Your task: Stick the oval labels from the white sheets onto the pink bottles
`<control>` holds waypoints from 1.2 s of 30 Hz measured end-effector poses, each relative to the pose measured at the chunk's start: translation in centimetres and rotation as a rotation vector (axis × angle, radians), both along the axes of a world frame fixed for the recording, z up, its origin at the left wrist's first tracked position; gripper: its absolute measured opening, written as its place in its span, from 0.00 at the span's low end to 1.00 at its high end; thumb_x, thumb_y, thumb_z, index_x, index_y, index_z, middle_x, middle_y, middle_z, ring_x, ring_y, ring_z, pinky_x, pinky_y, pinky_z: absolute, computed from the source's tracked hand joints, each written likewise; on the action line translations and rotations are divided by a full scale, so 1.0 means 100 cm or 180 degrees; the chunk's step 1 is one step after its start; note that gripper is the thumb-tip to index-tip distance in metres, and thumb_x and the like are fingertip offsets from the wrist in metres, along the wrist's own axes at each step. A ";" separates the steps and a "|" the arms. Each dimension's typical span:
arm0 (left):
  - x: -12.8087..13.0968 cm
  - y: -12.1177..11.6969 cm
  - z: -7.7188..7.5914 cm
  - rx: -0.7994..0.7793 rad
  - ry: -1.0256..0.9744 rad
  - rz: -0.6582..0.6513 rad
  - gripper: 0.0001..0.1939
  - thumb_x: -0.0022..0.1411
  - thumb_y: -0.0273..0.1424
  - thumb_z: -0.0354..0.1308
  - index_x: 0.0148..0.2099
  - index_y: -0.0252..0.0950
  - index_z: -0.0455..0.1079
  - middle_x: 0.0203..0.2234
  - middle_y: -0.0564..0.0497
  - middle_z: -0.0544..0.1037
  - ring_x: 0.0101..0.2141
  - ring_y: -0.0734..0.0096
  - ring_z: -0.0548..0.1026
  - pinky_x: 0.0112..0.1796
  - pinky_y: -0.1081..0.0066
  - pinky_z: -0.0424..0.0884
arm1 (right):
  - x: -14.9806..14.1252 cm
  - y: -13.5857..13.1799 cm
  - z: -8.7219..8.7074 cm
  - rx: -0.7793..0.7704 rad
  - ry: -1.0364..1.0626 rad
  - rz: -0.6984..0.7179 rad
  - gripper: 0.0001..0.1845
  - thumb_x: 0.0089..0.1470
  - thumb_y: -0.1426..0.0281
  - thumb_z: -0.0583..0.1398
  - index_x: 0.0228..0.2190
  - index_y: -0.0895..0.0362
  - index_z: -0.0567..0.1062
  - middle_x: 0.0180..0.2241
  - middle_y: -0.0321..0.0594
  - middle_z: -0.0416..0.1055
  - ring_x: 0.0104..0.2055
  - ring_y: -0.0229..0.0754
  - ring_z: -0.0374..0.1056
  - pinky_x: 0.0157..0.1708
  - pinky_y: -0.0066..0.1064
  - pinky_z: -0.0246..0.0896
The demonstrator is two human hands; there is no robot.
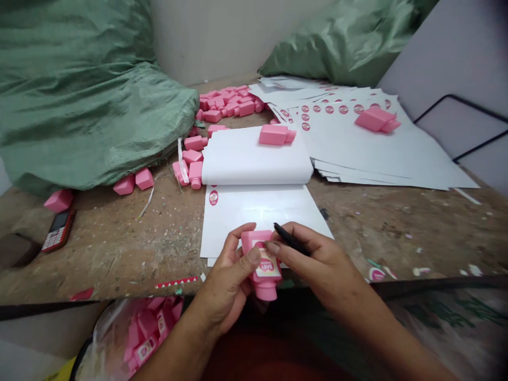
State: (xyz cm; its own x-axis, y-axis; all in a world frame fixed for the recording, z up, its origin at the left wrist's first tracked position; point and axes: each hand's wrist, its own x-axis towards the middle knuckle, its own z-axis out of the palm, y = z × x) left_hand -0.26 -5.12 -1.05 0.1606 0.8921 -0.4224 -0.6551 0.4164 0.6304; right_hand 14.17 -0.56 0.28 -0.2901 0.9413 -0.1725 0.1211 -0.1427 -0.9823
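My left hand point(234, 272) is closed around a small pink bottle point(266, 286), whose neck points down toward me. A label reading "BABY" is on the bottle's upper face, and my left thumb presses on it. My right hand point(313, 256) grips a thin black pen-like tool point(291, 239), while its thumb and fingertips touch the label and the bottle's side. Just beyond both hands lies a white sticker sheet point(262, 206) with one round pink sticker at its left, its far part covered by a curled white sheet point(254, 159).
Loose pink bottles point(228, 103) lie beside a green sack point(99, 116). One bottle point(273, 135) rests on the curled sheet, another point(375, 119) on the stacked sheets point(369, 153). A red phone point(59, 230) sits at left. Below the table edge, a plastic bag point(107, 338) holds labelled bottles.
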 end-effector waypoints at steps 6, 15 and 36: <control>-0.005 0.003 -0.007 0.0040 -0.0449 -0.0127 0.24 0.58 0.32 0.66 0.55 0.41 0.65 0.45 0.49 0.76 0.35 0.72 0.76 0.36 0.68 0.76 | -0.005 -0.001 0.004 -0.0677 0.0884 0.0016 0.15 0.43 0.60 0.69 0.23 0.56 0.71 0.18 0.27 0.56 0.19 0.30 0.46 0.19 0.25 0.47; -0.012 0.005 -0.012 -0.0019 -0.0759 -0.0050 0.21 0.57 0.32 0.67 0.52 0.41 0.68 0.41 0.49 0.76 0.35 0.70 0.76 0.33 0.69 0.76 | 0.004 0.003 0.008 -0.1115 0.1524 0.0191 0.20 0.44 0.59 0.70 0.23 0.56 0.67 0.14 0.22 0.45 0.16 0.27 0.34 0.15 0.23 0.31; 0.002 0.002 -0.001 0.0124 -0.0050 0.0317 0.17 0.68 0.38 0.53 0.57 0.42 0.63 0.40 0.49 0.77 0.42 0.67 0.77 0.49 0.65 0.68 | 0.000 0.000 0.002 -0.0770 0.0304 0.0166 0.18 0.44 0.55 0.68 0.25 0.55 0.71 0.18 0.28 0.57 0.20 0.33 0.52 0.21 0.27 0.48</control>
State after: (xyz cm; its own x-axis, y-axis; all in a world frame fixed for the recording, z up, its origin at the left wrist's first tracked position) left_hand -0.05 -4.92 -1.15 0.0766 0.9196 -0.3852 -0.7020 0.3241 0.6341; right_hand 14.16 -0.52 0.51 -0.3630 0.8593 -0.3603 0.0430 -0.3708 -0.9277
